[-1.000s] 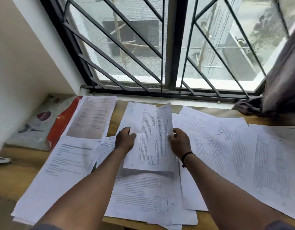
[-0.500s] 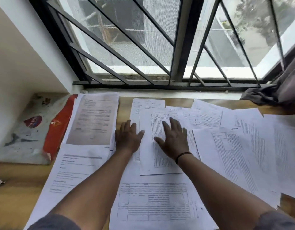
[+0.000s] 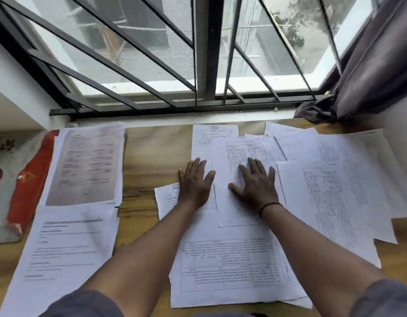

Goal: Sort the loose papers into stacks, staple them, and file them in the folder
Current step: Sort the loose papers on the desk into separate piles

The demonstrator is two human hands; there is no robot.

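Printed white papers cover a wooden table under a window. My left hand (image 3: pixel 194 183) lies flat with fingers spread on the sheets at the centre. My right hand (image 3: pixel 255 185) presses flat on a printed table sheet (image 3: pixel 232 156) that lies on top of the central pile. A large form with boxes (image 3: pixel 230 264) sits nearer to me between my forearms. Two stacks lie at the left: a greyish printed stack (image 3: pixel 88 163) further away and a white text stack (image 3: pixel 65 252) nearer. A red folder (image 3: pixel 31 179) lies beside them at the far left.
More loose sheets (image 3: pixel 335 186) overlap across the right half of the table. A strip of bare wood (image 3: pixel 147 161) separates the left stacks from the central pile. A patterned plastic sleeve (image 3: pixel 3 177) lies at the far left. A grey curtain (image 3: pixel 369 65) hangs at the right of the barred window.
A second ago both hands held a sheet upright by its edges. They laid it flat on the central pile and now press on it with spread fingers.
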